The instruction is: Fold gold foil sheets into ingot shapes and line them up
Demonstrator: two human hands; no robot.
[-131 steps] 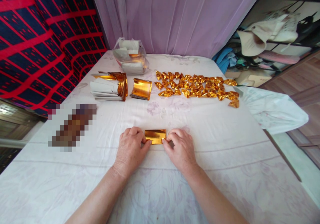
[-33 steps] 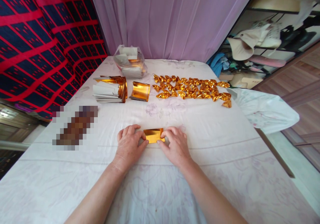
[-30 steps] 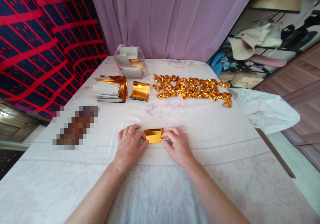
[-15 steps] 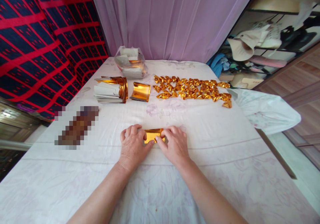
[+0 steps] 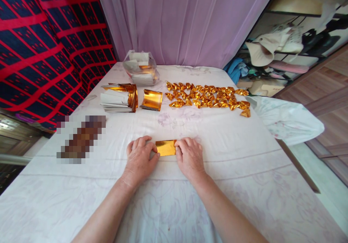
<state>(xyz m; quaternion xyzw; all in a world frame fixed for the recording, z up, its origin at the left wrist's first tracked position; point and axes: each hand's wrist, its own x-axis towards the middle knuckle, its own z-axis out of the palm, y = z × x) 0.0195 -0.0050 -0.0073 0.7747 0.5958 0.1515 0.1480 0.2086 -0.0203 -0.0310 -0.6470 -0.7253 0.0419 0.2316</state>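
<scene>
A folded strip of shiny gold foil paper (image 5: 166, 148) lies on the cloth-covered table between my two hands. My left hand (image 5: 140, 159) pinches its left end with thumb and forefinger, the other fingers curled on the cloth. At the right end, my right hand (image 5: 190, 158) is closed on the paper, thumb against bent forefinger. Beyond it lie a small stack of gold foil sheets (image 5: 152, 100) and a larger fanned stack of foil paper (image 5: 115, 102), its pale edges showing. To their right are several rows of folded gold foil pieces (image 5: 208, 96).
A clear plastic bag (image 5: 140, 69) of paper stacks stands at the table's back. A pixelated brown object (image 5: 81, 139) lies on the left. Purple curtain (image 5: 190, 22) hangs behind the table (image 5: 174, 206); a shelf with a cap (image 5: 261, 51) and a white bag (image 5: 293, 121) are at right.
Both thumbs have moved outward from the middle of the gold foil paper to its ends. My left hand has shifted slightly left, and more of the paper's face shows.
</scene>
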